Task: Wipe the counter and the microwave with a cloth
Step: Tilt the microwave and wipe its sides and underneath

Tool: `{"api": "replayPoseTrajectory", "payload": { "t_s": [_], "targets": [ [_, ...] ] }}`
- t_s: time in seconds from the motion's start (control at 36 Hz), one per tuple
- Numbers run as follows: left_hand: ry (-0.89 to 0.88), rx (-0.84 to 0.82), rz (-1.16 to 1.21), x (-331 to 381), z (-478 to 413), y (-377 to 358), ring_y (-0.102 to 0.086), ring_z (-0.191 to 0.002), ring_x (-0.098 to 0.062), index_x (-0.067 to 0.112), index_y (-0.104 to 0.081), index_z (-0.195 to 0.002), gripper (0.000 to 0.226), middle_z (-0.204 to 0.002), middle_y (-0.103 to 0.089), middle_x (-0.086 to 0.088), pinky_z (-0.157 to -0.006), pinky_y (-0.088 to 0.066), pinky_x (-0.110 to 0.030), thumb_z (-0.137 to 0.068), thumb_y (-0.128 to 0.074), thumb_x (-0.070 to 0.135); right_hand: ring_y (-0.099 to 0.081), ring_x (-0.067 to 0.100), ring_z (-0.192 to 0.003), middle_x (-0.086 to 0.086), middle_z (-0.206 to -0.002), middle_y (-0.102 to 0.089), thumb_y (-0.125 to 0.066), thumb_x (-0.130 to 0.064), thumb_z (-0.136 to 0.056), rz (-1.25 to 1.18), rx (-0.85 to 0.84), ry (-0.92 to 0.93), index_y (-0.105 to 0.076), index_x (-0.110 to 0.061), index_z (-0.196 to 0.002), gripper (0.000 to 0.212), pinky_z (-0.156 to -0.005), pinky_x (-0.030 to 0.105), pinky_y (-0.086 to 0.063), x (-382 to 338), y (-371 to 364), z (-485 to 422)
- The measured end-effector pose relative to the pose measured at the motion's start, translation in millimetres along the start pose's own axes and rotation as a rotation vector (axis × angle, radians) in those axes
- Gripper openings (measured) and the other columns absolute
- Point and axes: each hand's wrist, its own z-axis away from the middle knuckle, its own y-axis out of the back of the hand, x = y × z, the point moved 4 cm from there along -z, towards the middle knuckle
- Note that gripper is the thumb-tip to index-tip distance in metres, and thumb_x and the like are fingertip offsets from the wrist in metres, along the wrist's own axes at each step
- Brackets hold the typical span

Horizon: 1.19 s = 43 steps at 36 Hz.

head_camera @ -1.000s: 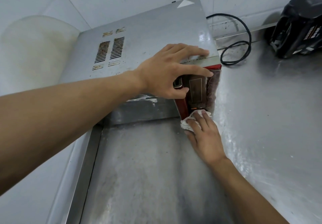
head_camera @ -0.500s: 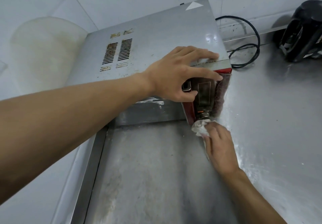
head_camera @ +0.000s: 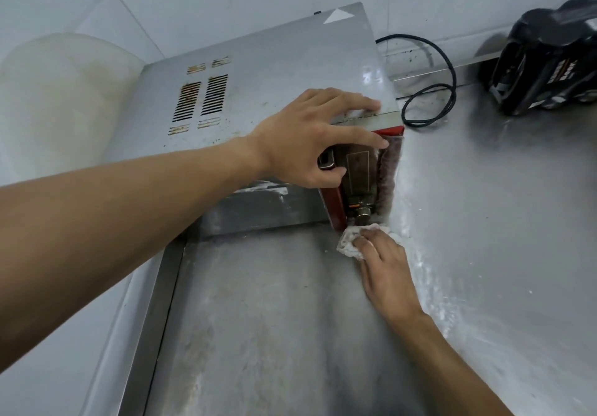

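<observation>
The steel microwave [head_camera: 274,86] stands on the steel counter [head_camera: 484,221], seen from above, with its red control panel facing me. My left hand [head_camera: 307,140] grips its top front right corner, fingers lying over the top and thumb curled against the panel. My right hand [head_camera: 387,270] presses a small white cloth [head_camera: 347,241] flat on the counter with straight fingers. The cloth sits just below the panel's metal knob [head_camera: 363,215]. Most of the cloth is hidden under my fingers.
A black power cord [head_camera: 436,92] loops on the counter behind the microwave's right side. A black appliance [head_camera: 546,60] stands at the back right. A pale round board [head_camera: 58,98] leans on the tiled wall at left. White residue streaks the counter beside my right hand.
My right hand has slid the cloth a short way along the counter at the base of the control panel. My left hand has kept its hold on the microwave's corner.
</observation>
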Motion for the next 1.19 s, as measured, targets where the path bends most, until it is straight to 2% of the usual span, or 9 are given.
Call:
{"api": "replayPoseTrajectory", "payload": {
  "t_s": [0.11, 0.17, 0.33, 0.44, 0.56, 0.67, 0.86, 1.08, 1.19],
  "targets": [
    [0.003, 0.007, 0.009, 1, 1, 1, -0.044, -0.144, -0.029, 0.037, -0.061, -0.142, 0.057, -0.159, -0.044, -0.005, -0.114, -0.036, -0.052, -0.085, -0.065, 0.04, -0.059, 0.039, -0.12, 0.019, -0.127, -0.062, -0.055, 0.006, -0.094, -0.063, 0.137, -0.022, -0.066, 0.002, -0.117, 0.026, -0.1, 0.048, -0.048, -1, 11, -13],
    [0.007, 0.011, 0.012, 2, 1, 1, -0.045, -0.143, -0.028, 0.037, -0.062, -0.142, 0.057, -0.159, -0.045, -0.005, -0.114, -0.037, -0.05, -0.085, -0.065, 0.039, -0.059, 0.038, -0.121, 0.019, -0.13, -0.061, -0.047, -0.004, -0.1, -0.097, 0.156, -0.036, -0.066, 0.004, -0.118, 0.027, -0.101, 0.046, -0.048, -2, 13, -27],
    [-0.002, 0.018, 0.004, 3, 1, 2, -0.046, -0.142, -0.029, 0.037, -0.062, -0.142, 0.057, -0.158, -0.045, -0.006, -0.114, -0.037, -0.05, -0.086, -0.065, 0.039, -0.057, 0.039, -0.125, 0.02, -0.137, -0.058, -0.069, 0.012, -0.084, -0.036, 0.029, -0.089, -0.066, -0.002, -0.126, 0.045, -0.105, 0.047, -0.048, 5, -11, -25],
    [-0.001, 0.01, 0.002, 3, 0, 1, -0.046, -0.141, -0.029, 0.037, -0.061, -0.143, 0.057, -0.159, -0.044, -0.005, -0.113, -0.037, -0.051, -0.086, -0.065, 0.041, -0.061, 0.036, -0.11, 0.015, -0.122, -0.064, -0.063, 0.009, -0.087, -0.027, -0.01, -0.019, -0.066, -0.005, -0.124, 0.04, -0.091, 0.045, -0.049, 3, -4, -10],
    [0.003, 0.008, 0.007, 2, 1, 1, -0.045, -0.142, -0.029, 0.037, -0.061, -0.143, 0.057, -0.159, -0.044, -0.005, -0.114, -0.036, -0.051, -0.086, -0.065, 0.04, -0.058, 0.033, -0.117, 0.013, -0.128, -0.062, -0.056, -0.001, -0.093, -0.079, 0.006, -0.042, -0.065, -0.007, -0.124, 0.033, -0.099, 0.044, -0.047, 2, 2, -1],
    [0.004, 0.007, 0.017, 2, 1, 2, -0.045, -0.142, -0.029, 0.036, -0.062, -0.142, 0.057, -0.159, -0.045, -0.005, -0.114, -0.036, -0.05, -0.086, -0.065, 0.04, -0.057, 0.029, -0.114, 0.012, -0.128, -0.061, -0.057, 0.003, -0.098, -0.151, 0.158, -0.182, -0.063, -0.004, -0.123, 0.027, -0.102, 0.036, -0.043, 3, 14, -16],
    [0.004, 0.004, 0.004, 3, 1, 3, -0.044, -0.143, -0.03, 0.037, -0.061, -0.143, 0.057, -0.159, -0.044, -0.006, -0.114, -0.037, -0.052, -0.086, -0.065, 0.04, -0.055, 0.04, -0.125, 0.019, -0.144, -0.053, -0.055, -0.012, -0.101, -0.063, 0.061, -0.208, -0.062, -0.011, -0.135, 0.034, -0.105, 0.05, -0.048, 6, -13, -23],
    [0.006, 0.0, 0.01, 3, 0, 2, -0.045, -0.142, -0.03, 0.036, -0.061, -0.143, 0.057, -0.159, -0.044, -0.006, -0.113, -0.037, -0.053, -0.086, -0.064, 0.041, -0.06, 0.033, -0.115, 0.01, -0.136, -0.058, -0.064, -0.002, -0.095, -0.11, -0.04, -0.152, -0.062, -0.015, -0.132, 0.039, -0.099, 0.048, -0.052, 5, -1, -8],
    [0.008, 0.002, 0.016, 2, 1, 2, -0.044, -0.143, -0.029, 0.037, -0.062, -0.142, 0.056, -0.159, -0.044, -0.005, -0.115, -0.035, -0.05, -0.086, -0.064, 0.04, -0.057, 0.03, -0.121, 0.009, -0.137, -0.058, -0.063, 0.005, -0.092, -0.154, 0.05, -0.189, -0.063, -0.012, -0.133, 0.044, -0.104, 0.05, -0.049, 4, 6, -6]
  ]
}}
